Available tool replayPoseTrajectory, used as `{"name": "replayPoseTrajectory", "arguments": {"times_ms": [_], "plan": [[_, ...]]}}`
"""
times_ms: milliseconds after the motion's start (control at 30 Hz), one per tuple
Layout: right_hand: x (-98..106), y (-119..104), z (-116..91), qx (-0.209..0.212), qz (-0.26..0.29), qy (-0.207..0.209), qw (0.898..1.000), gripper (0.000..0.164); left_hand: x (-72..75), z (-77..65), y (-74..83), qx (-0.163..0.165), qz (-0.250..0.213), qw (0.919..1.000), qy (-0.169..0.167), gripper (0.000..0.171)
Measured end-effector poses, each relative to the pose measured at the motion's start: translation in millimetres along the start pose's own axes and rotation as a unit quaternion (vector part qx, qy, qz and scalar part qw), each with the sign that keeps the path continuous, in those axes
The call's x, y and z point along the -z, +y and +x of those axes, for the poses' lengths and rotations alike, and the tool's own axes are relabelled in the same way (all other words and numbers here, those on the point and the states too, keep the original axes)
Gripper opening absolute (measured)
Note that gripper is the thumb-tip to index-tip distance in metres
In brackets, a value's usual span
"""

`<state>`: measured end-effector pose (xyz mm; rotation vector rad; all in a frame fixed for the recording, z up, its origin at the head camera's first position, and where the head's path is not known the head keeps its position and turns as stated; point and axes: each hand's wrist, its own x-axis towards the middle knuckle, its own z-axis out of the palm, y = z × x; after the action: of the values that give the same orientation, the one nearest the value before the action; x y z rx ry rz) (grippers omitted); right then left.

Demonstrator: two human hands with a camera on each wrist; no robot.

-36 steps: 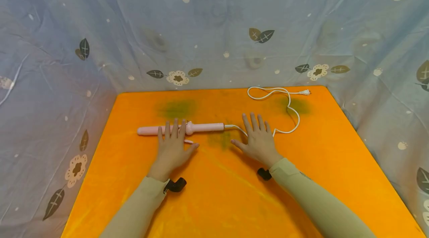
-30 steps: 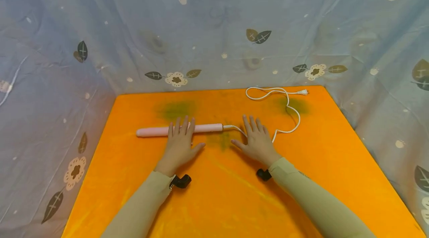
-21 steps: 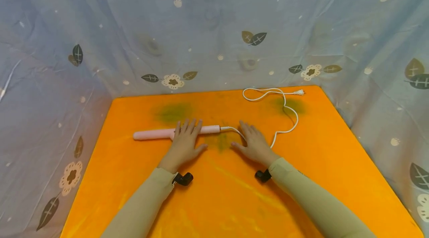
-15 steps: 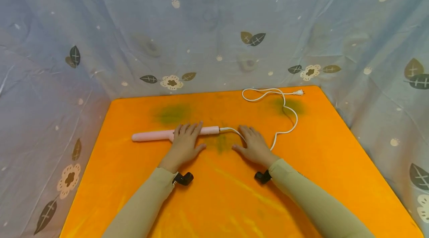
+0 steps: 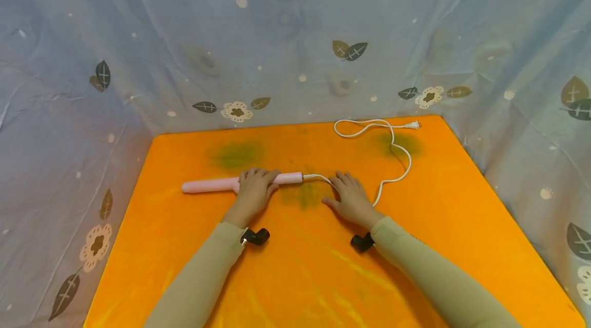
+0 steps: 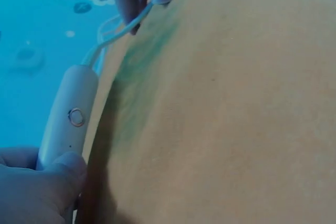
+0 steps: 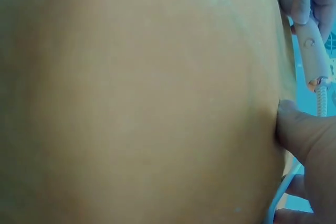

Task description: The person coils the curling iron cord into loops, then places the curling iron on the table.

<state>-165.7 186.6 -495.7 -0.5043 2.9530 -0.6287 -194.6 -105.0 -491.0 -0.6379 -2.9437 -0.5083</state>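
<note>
Having just curled, the left hand [image 5: 254, 195] grips the wand [image 5: 210, 186], likely steadying it; the right hand's [image 5: 354, 203] cord [image 5: 410, 162] grip is unclear.

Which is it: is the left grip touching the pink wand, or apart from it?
Touching. The left wrist view shows the left grip curled round the pink wand, thumb lying across it.

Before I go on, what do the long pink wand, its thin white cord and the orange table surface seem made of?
Long pink wand: probably matte hard plastic; it lies straight and evenly coloured, though coated metal is possible.
Thin white cord: likely flexible plastic, smooth, bending in loose curves.
Orange table surface: perhaps velvety fabric, given its soft streaky sheen.
</note>
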Motion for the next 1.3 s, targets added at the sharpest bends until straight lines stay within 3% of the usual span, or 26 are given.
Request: {"name": "replayPoseTrajectory", "arguments": {"times_ms": [200, 500, 667, 833, 967, 1100, 1300], "plan": [[5, -4, -3, -0.008, 0.017, 0.005, 1.000, 0.053, 10.5, -7.5, -0.3, -0.005, -0.019, 0.9997, 0.013, 0.042], [10, -7, -11, -0.028, 0.002, 0.053, 0.998, 0.020, 29.7, -14.1, 1.3, 0.000, -0.043, 0.9976, 0.055, 0.043], [11, -9, -14, -0.006, -0.007, 0.076, 0.997, 0.019, 36.4, -13.4, 1.7, -0.005, -0.056, 0.9939, 0.095, 0.042], [9, -15, -14, 0.019, -0.028, 0.093, 0.995, 0.007, 38.8, -11.2, 2.6, -0.009, -0.061, 0.9904, 0.123, 0.043], [5, -24, -14, 0.065, -0.063, 0.112, 0.990, 0.015, 38.0, -9.5, 3.6, -0.007, -0.062, 0.9889, 0.135, 0.043], [1, -34, -13, 0.137, -0.096, 0.140, 0.976, 0.023, 36.1, -6.9, 5.8, -0.004, -0.061, 0.9885, 0.139, 0.042], [4, -53, -10, 0.242, -0.104, 0.167, 0.950, 0.012, 33.4, -5.1, 13.3, -0.010, -0.045, 0.9911, 0.125, 0.042]]}}
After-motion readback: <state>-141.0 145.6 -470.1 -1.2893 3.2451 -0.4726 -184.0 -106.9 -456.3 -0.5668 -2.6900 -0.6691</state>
